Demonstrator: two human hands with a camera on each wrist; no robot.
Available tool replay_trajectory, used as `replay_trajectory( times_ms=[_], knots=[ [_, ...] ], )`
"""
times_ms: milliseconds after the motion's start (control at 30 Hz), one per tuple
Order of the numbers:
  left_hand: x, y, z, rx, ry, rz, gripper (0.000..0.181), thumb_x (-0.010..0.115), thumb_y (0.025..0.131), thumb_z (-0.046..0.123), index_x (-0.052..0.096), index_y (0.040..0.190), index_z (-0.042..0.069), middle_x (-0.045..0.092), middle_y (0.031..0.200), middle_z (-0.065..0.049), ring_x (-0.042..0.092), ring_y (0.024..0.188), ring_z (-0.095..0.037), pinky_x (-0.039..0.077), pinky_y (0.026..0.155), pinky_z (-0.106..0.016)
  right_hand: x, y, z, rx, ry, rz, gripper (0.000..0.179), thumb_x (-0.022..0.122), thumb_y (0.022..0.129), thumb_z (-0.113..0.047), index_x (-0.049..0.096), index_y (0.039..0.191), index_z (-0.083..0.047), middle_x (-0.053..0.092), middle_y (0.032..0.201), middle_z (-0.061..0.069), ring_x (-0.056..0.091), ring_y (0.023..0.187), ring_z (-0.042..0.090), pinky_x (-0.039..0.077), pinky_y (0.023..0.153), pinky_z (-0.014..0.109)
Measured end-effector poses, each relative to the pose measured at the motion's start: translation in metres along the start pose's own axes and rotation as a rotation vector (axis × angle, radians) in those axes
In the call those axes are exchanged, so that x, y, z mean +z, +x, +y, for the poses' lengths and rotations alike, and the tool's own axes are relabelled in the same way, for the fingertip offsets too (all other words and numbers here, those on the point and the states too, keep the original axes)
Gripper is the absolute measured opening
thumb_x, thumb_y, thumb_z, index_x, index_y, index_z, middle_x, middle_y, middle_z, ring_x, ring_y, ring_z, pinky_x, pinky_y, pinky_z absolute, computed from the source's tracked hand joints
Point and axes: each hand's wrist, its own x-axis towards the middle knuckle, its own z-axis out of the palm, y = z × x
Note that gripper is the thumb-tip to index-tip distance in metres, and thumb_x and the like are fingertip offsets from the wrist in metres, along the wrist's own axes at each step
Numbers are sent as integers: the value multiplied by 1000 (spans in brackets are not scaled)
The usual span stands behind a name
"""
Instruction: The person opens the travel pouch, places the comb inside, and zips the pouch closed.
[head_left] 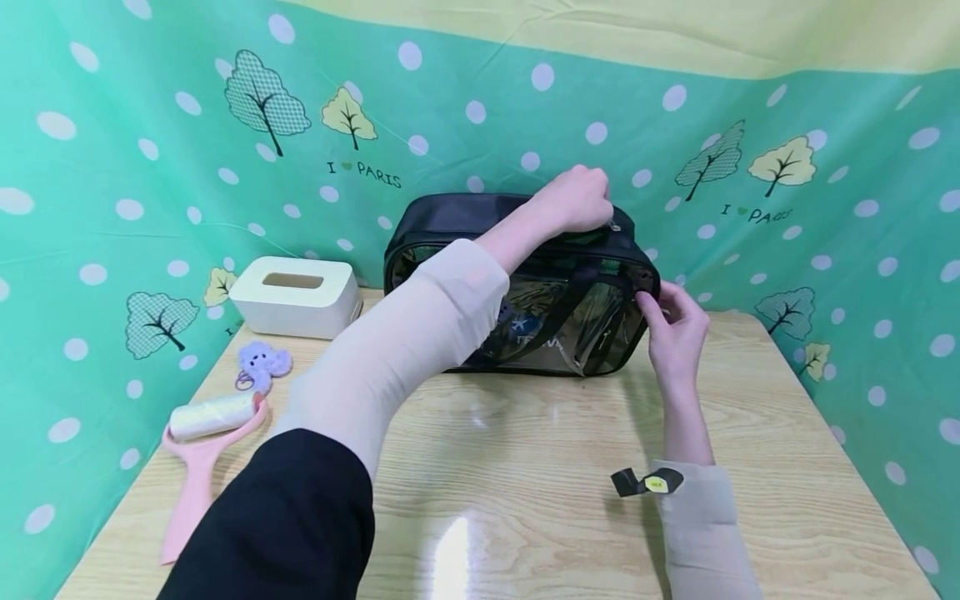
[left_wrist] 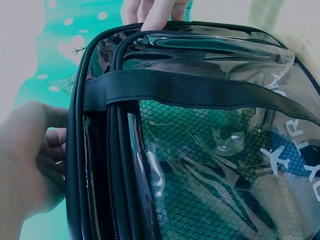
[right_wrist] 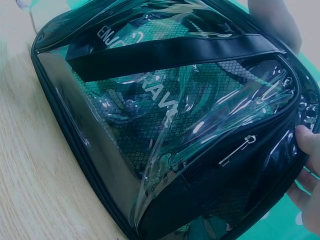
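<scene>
A black and clear plastic travel bag [head_left: 442,218] stands upright at the back of the table, its front printed with white lettering and an airplane. A black strap [left_wrist: 185,90] crosses its clear front, and mesh shows behind the plastic. My left hand [head_left: 573,200] reaches across to the right end of the bag's top, fingers curled at its upper edge beside a small metal zipper pull [head_left: 615,226]. What exactly those fingertips grip is hidden. At the bag's right side, my right hand [head_left: 678,333] pinches the edge, thumb in front. A front zipper pull [right_wrist: 239,150] hangs near it.
Left of the bag stands a white tissue box [head_left: 300,298] with a slotted lid. A purple plush charm [head_left: 258,362] and a pink-handled lint roller [head_left: 198,475] lie along the table's left side. Polka-dot fabric [head_left: 480,108] hangs close behind the bag.
</scene>
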Motion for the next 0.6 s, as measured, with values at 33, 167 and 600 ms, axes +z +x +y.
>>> replay_trajectory(
  times_ms=[33, 167, 600],
  knots=[
    [0, 0, -1, -3, -11, -1, 36, 44, 98, 9, 27, 66, 17, 16, 62, 4, 10, 56, -12, 17, 56, -25, 0, 0, 0, -2, -1, -1, 17, 71, 93, 0, 73, 107, 9, 71, 87, -11, 66, 78, 2, 54, 73, 12],
    [0, -1, -3, -17, -57, -16, 38, 45, 99, 10, 28, 65, 17, 16, 61, 4, 10, 55, -12, 18, 56, -25, -1, -1, -1, -9, -14, -7, 19, 71, 94, 0, 72, 109, 11, 70, 87, -12, 66, 79, 2, 54, 73, 12],
    [-5, -8, -13, -51, -133, 6, 45, 49, 103, 17, 35, 61, 17, 21, 55, 6, 14, 53, -13, 22, 59, -26, -2, 1, 2, -12, -60, -7, 20, 71, 94, -2, 71, 109, 11, 69, 86, -12, 65, 79, 1, 53, 74, 12]
  ],
)
